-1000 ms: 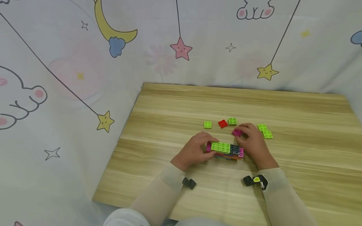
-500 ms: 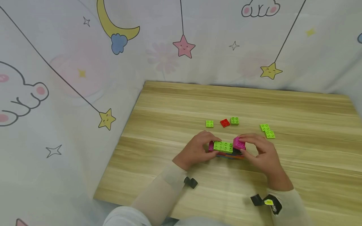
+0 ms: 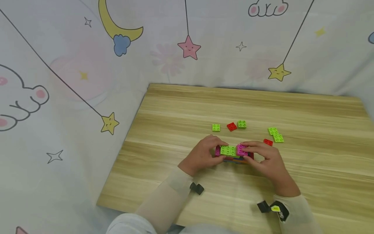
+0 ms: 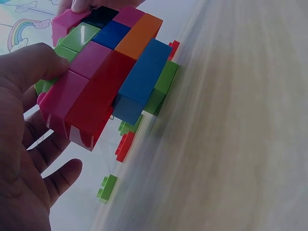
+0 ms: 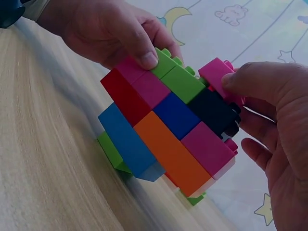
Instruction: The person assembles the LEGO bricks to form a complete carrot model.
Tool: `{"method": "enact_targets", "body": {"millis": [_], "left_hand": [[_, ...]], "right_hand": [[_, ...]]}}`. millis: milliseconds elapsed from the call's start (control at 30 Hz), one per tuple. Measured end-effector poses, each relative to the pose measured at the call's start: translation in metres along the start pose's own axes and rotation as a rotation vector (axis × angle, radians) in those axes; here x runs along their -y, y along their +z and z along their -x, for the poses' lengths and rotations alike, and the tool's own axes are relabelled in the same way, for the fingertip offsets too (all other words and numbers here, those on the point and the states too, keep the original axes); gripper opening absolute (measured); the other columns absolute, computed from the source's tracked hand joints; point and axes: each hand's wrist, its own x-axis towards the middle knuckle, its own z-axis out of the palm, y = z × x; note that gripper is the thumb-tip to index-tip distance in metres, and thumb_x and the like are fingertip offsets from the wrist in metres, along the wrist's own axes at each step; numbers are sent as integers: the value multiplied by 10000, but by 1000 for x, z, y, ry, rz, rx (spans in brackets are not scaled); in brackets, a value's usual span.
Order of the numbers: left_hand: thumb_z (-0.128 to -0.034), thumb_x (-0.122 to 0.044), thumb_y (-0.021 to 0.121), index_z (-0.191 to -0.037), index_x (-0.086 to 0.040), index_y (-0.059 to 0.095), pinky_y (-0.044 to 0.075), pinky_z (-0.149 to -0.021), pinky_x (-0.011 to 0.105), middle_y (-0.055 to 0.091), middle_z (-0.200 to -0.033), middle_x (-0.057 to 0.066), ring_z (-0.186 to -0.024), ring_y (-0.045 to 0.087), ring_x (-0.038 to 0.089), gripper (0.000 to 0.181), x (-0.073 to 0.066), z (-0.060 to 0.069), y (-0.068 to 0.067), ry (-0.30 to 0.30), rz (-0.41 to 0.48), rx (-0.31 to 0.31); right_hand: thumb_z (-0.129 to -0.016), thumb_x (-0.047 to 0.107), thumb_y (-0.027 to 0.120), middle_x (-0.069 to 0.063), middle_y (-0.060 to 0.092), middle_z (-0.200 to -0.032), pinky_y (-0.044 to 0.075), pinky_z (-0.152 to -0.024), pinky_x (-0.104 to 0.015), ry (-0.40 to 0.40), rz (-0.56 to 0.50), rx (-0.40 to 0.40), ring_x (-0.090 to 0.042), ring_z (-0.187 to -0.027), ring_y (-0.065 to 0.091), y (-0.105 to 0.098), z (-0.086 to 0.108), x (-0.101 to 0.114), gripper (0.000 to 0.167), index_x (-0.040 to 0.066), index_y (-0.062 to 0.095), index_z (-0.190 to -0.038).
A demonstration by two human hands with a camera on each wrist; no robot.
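A built wall of toy bricks [image 5: 166, 118] stands on the table, with blue, orange, red and pink rows showing. My left hand [image 3: 201, 156] grips its left end, thumb on the near side near a pink brick. Light-green bricks [image 3: 225, 150] top the wall beside that hand. Between thumb and fingers, my right hand [image 3: 268, 161] pinches a loose pink brick [image 5: 216, 77]. That brick sits tilted above the black brick [image 5: 214, 110], close to the green ones. Whether its underside touches the studs I cannot tell. A lower pink brick [image 5: 209, 149] forms the wall's right end.
Behind the wall lie a green brick [image 3: 216, 127], a red brick [image 3: 232, 126] and another green brick [image 3: 242, 124]. Further right are two adjoining green bricks [image 3: 276, 135] and a red brick [image 3: 268, 142] by my right hand. A printed curtain [image 3: 210, 71] hangs behind the wooden table [image 3: 181, 107].
My right hand has brought the pink brick from the tabletop behind the wall to above its black brick, then shifted it slightly left. My left hand has kept its grip.
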Motion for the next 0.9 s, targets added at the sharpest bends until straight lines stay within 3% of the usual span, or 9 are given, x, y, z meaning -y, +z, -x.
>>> {"method": "enact_targets", "body": {"millis": [433, 633, 900], "left_hand": [[-855, -203, 843, -1209, -147, 739, 470, -906, 236, 661, -1025, -79, -990, 553, 88, 373, 1, 0, -1, -5, 3, -12], [-852, -211, 852, -1198, -138, 752, 476, -918, 233, 681, -1032, -73, -999, 562, 84, 368, 0, 0, 0, -2, 12, -14], [-843, -190, 855, -1188, -134, 755, 481, -914, 244, 691, -1032, -71, -997, 562, 86, 365, -1, -1, 1, -10, 18, -13]], "right_hand": [[-629, -152, 887, -117, 770, -1113, 494, -942, -136, -47, 13, 5, -166, -1043, 705, 2, -8, 1, 499, 50, 808, -1079], [-634, -137, 891, -125, 765, -1129, 467, -1008, -155, -21, 32, -2, -163, -1098, 690, 3, -4, 1, 472, 54, 814, -1059], [-701, -111, 859, -157, 749, -1170, 467, -1030, -192, -62, -14, -52, -153, -1137, 667, 11, 4, -5, 409, 42, 800, -1075]]}}
